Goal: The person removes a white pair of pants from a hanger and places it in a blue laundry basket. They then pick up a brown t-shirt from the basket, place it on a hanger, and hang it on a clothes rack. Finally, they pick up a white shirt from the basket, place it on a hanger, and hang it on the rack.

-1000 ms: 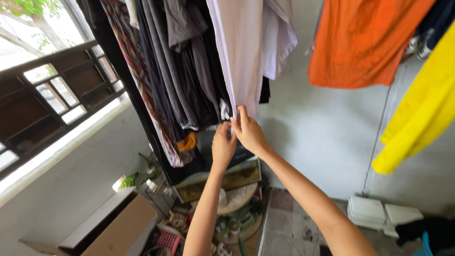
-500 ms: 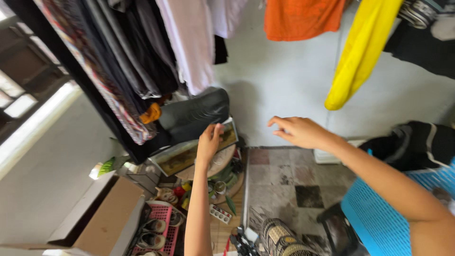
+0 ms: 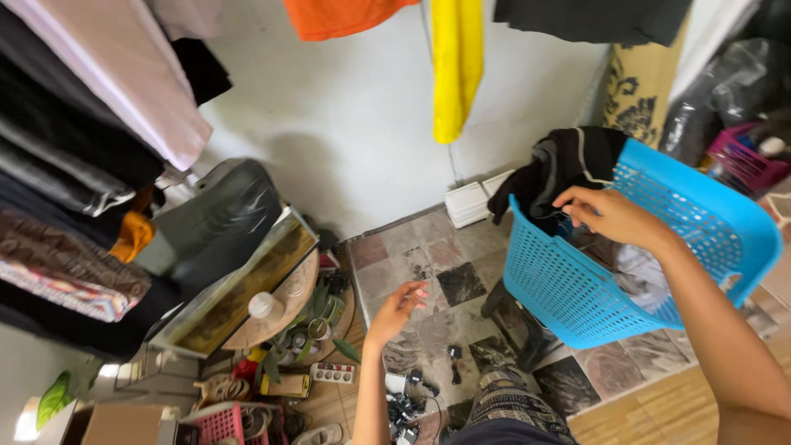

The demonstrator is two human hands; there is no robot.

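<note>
A blue plastic laundry basket (image 3: 577,288) stands on a dark stool at the right, with dark clothes (image 3: 568,161) draped over its far rim. My right hand (image 3: 606,216) reaches into the basket by that dark garment, fingers bent around its fabric. My left hand (image 3: 397,306) hangs in mid-air over the tiled floor, fingers loosely apart and holding nothing. Hanging clothes fill the upper left, among them a pale pink garment (image 3: 124,82); an orange one (image 3: 338,16) and a yellow one (image 3: 457,66) hang by the white wall.
A round wooden table (image 3: 280,309) with a framed picture and a white bottle stands at lower left, with clutter, a pink crate (image 3: 218,424) and a cardboard box (image 3: 115,424) below. White tiles (image 3: 470,202) lean at the wall. A pink basket (image 3: 741,156) sits far right.
My view swung right and down, away from the hanging clothes. My right hand moved from mid-air to the blue basket; my left hand dropped lower.
</note>
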